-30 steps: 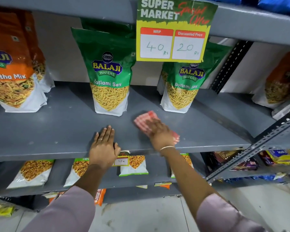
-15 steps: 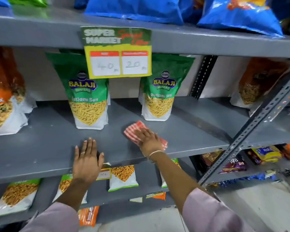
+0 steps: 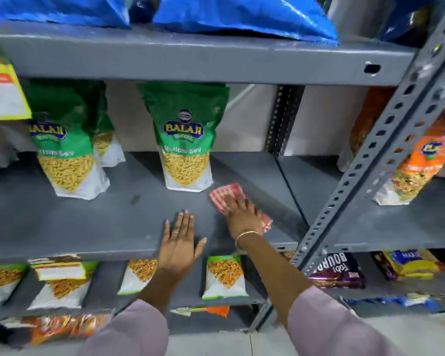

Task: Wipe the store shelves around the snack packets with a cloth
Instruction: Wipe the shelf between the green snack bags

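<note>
A red-and-white checked cloth lies flat on the grey metal shelf, just right of a green Ratlami Sev packet. My right hand presses down on the cloth's near half, covering part of it. My left hand rests flat, fingers spread, on the shelf's front edge, holding nothing. A second green packet stands to the left, with another half hidden behind it.
A slotted grey upright slants across the right. Orange packets stand on the neighbouring shelf. Blue bags sit on the shelf above. A yellow price card hangs at left. Small packets lie on the lower shelf.
The view has swung right and up, so the packets and price card sit further left in frame. My right hand has slid the cloth rightward, past the right green packet. My left hand followed along the edge.
</note>
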Tool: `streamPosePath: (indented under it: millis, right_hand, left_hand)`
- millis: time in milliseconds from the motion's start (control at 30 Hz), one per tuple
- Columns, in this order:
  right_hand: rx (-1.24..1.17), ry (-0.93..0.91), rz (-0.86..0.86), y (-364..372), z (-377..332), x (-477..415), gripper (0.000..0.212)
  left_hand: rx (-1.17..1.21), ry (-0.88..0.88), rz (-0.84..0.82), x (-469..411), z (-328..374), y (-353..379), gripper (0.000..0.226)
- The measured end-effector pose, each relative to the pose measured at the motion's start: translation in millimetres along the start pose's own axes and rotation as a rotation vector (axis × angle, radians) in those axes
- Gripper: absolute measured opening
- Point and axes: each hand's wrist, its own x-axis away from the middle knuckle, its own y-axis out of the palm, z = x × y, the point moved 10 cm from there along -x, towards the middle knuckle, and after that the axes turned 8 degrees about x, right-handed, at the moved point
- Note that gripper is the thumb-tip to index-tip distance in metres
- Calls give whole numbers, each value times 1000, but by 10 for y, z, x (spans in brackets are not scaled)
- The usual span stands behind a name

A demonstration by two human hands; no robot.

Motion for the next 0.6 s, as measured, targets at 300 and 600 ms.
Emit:
streamPosePath:
  millis: [300,600]
  right_hand:
    - [67,-248,92,-6,-325,72,55]
    - [-109,-34,60,-116,-92,-807,71]
  left_hand:
    - [4,-44,67,-23,52,-122,64]
    - [-34,-33,149,-55,21,-115,65]
